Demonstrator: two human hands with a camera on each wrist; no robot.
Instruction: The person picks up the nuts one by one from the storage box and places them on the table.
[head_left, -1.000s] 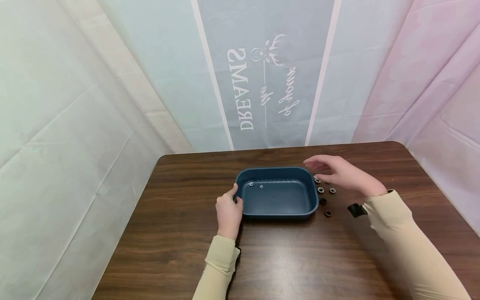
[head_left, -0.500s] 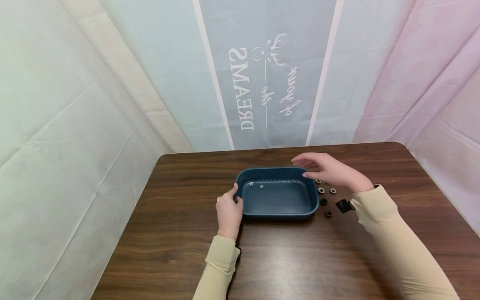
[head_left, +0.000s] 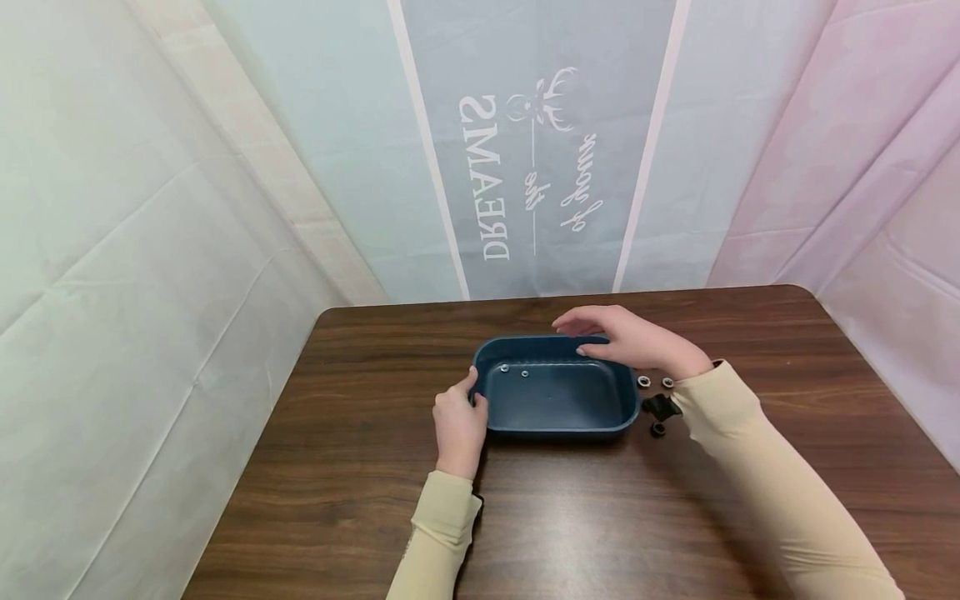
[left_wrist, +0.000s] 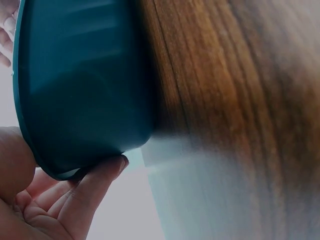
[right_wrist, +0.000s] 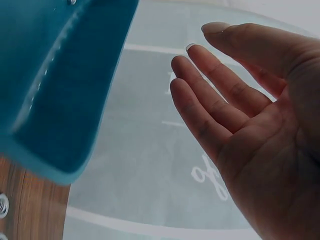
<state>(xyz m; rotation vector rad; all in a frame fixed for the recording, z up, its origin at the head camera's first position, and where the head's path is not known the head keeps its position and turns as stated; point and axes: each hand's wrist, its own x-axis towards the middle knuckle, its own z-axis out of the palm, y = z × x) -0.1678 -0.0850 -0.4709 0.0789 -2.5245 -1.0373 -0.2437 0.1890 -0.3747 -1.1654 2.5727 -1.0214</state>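
Observation:
A dark blue rectangular tub (head_left: 555,432) stands on the table. My left hand (head_left: 459,425) grips its left end, thumb and fingers on either side of the rim; the left wrist view shows these fingers (left_wrist: 87,197) pinching the tub wall (left_wrist: 85,100). Above the tub's far right side hovers my right hand (head_left: 630,337), fingers loosely extended. In the right wrist view its palm (right_wrist: 270,145) holds nothing. Two small metal nuts (head_left: 504,368) lie inside the tub near the far left corner.
Right of the tub lie silver nuts (head_left: 644,382) and black nuts (head_left: 657,430), partly covered by the right wrist's black strap piece (head_left: 663,407). The brown wooden table (head_left: 570,517) ends at a printed cloth backdrop (head_left: 547,208), with pale cloth on both sides.
My right hand has moved left, from beside the nuts at the tub's right end to above the tub's far right side. My left hand and the tub stay nearly still.

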